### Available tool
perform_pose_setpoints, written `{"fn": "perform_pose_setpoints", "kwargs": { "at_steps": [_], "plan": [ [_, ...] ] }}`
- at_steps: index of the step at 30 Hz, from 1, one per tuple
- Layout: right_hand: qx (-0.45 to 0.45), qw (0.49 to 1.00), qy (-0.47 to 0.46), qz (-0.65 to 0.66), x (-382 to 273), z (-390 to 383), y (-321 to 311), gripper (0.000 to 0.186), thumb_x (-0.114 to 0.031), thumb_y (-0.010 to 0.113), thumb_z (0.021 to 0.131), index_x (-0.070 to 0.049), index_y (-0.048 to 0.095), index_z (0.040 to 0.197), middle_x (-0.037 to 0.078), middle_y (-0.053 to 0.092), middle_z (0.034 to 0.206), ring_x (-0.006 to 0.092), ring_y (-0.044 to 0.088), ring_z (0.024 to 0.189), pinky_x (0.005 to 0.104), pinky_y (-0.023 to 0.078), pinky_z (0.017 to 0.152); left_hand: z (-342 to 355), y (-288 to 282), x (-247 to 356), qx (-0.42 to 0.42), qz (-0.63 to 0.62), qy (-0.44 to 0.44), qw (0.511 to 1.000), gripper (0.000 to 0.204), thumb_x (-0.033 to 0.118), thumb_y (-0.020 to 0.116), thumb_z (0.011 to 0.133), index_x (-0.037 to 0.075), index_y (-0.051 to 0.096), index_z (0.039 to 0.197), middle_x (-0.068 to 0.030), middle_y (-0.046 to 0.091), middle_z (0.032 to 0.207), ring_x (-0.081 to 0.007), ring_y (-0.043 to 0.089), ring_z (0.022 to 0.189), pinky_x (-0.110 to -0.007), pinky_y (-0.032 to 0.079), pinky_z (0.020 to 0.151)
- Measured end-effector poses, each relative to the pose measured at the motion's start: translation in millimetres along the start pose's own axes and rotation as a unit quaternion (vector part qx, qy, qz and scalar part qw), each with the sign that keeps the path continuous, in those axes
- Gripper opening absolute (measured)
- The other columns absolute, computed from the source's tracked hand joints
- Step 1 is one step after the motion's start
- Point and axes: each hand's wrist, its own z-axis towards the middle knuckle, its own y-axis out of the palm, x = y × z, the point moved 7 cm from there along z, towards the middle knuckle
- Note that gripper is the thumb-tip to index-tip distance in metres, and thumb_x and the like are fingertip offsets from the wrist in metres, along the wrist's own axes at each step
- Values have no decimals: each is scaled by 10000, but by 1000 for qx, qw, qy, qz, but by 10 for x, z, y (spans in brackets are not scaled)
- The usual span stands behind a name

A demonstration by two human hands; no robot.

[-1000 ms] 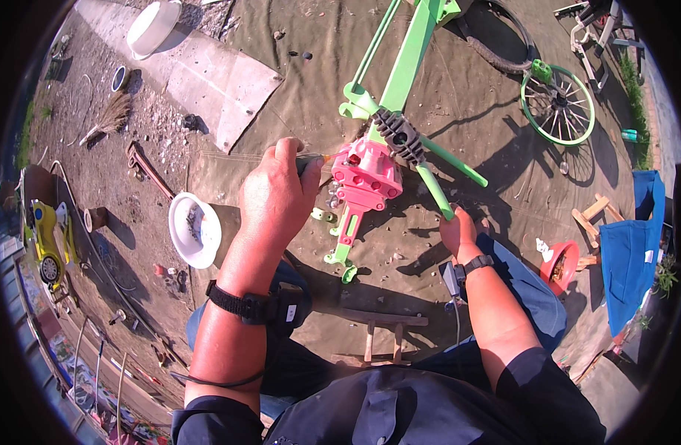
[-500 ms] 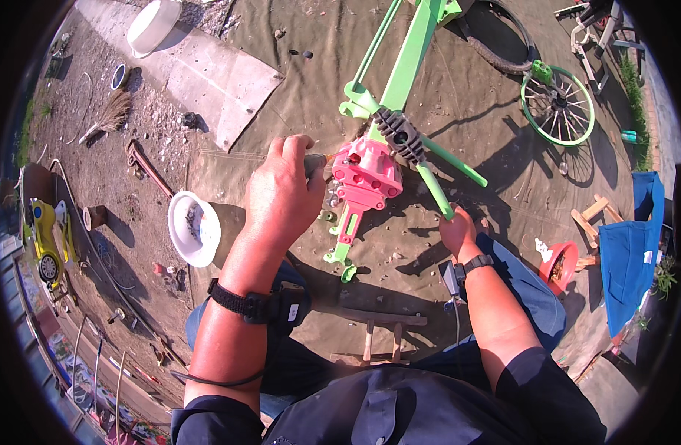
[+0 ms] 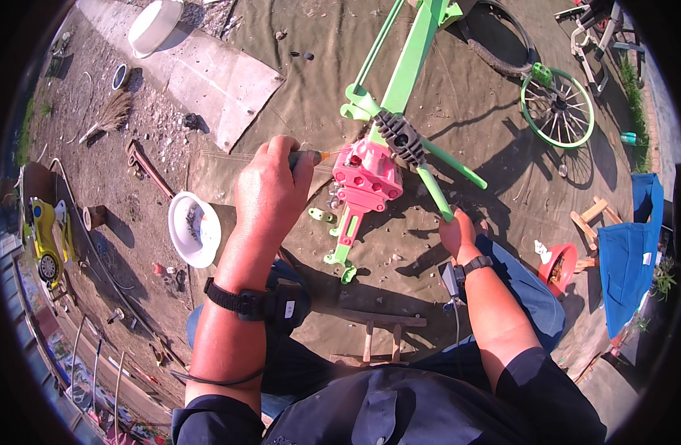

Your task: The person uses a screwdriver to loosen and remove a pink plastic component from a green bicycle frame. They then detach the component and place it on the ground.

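Observation:
My left hand (image 3: 270, 182) is closed around the dark and orange handle of a screwdriver (image 3: 307, 157). Its thin shaft points right, toward the upper left side of a pink housing (image 3: 365, 176) with hexagonal recesses; whether the tip touches cannot be made out. The housing sits at the near end of a bright green metal frame (image 3: 409, 74), beside a black ribbed block (image 3: 401, 136). From that block a green bar (image 3: 434, 190) slants toward me, and my right hand (image 3: 458, 231) grips its end. Below the housing hangs a slotted pink and green bracket (image 3: 346, 231).
A white basin (image 3: 194, 230) with small dark pieces stands at left, near a rusty pipe wrench (image 3: 147, 170). Far right are a green-rimmed wheel (image 3: 557, 137) and a tire (image 3: 496, 67). A red bowl (image 3: 559, 268) and blue cloth (image 3: 628, 256) lie at right. A wooden stool (image 3: 370, 319) is near me.
My left hand has shifted a little left, away from the pink housing, and more of the screwdriver shows. My right hand stays on the green bar.

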Motion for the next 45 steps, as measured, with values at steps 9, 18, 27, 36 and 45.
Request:
{"fn": "perform_pose_setpoints", "kwargs": {
  "at_steps": [9,18,27,36,45],
  "plan": [
    [-1,1000,2,9,47,25,36,201,-239,563,934,-113,660,1057,197,699,956,437,653,968,468,522,792,-5,65,48,-3,-11,-1,1000,273,320,675,929,59,632,1000,-182,671,931,-402,675,796,-490,531,688],
    [18,999,-4,37,-44,-42,-39,207,-239,572,936,-108,663,1067,198,700,943,437,655,950,463,525,777,-39,174,122,-2,-17,31,999,253,290,673,926,56,630,1014,-183,652,948,-405,669,813,-495,533,691],
    [18,999,-22,37,-46,-33,-36,229,-222,579,936,-111,673,1112,204,703,955,428,662,952,452,528,780,-40,178,153,-17,-14,18,1000,243,247,678,929,49,628,1061,-174,671,971,-401,668,876,-470,525,740],
    [12,999,9,49,-31,-44,-32,196,-248,572,942,-126,670,1060,186,699,935,423,663,951,449,525,787,-45,183,137,1,-4,38,999,255,275,682,919,54,622,1031,-188,647,960,-410,672,794,-495,542,681],
    [21,1000,-12,-18,59,45,51,195,-241,557,946,-111,670,1037,202,696,941,437,659,945,482,527,769,-17,185,23,-9,24,-38,999,279,272,688,930,42,615,1070,-205,690,936,-420,675,853,-484,532,731]
  ]
}}
